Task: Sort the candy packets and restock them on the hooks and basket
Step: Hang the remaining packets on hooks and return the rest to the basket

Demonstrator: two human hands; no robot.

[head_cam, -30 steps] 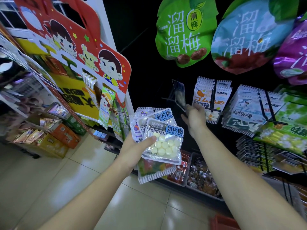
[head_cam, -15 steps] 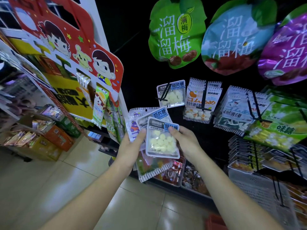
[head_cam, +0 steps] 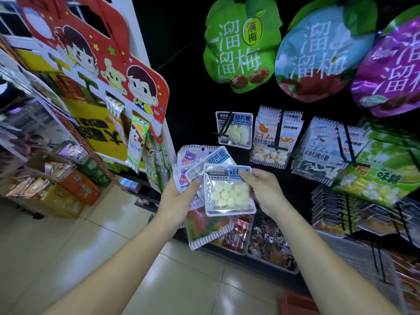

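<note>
In the head view the left hand (head_cam: pixel 179 198) holds a fan of packets (head_cam: pixel 193 155) in front of a black display wall (head_cam: pixel 186 87), its grip closed on them with the thumb laid across their faces. The fan has bear-printed packets at the back and a striped gummy packet (head_cam: pixel 208 226) sticking out below the palm. On top of the fan lies the milk-tablet packet (head_cam: pixel 229 194), clear-windowed with pale round tablets inside. The right hand (head_cam: pixel 263 189) has a pinching grip on that packet's upper right corner, thumb on the blue label and fingers behind. Above the hands, apart from them, a hung packet (head_cam: pixel 235 133) of the same kind sits alone on a black hook (head_cam: pixel 226 125). Beside it on the right hang egg-candy packets (head_cam: pixel 272 142), then shark-printed packets (head_cam: pixel 322 151), then green corn-candy packets (head_cam: pixel 386 171). Three large plum bags (head_cam: pixel 241 42) in green, blue and purple hang higher on the wall. Below the hands, clear bins (head_cam: pixel 270 246) of wrapped sweets stand on a low shelf, and a white basket (head_cam: pixel 363 258) stands at lower right. On the left a red cartoon board (head_cam: pixel 95 53) carries more hanging packets, with cardboard boxes (head_cam: pixel 75 185) of goods on the tiled floor (head_cam: pixel 68 258) beyond.
</note>
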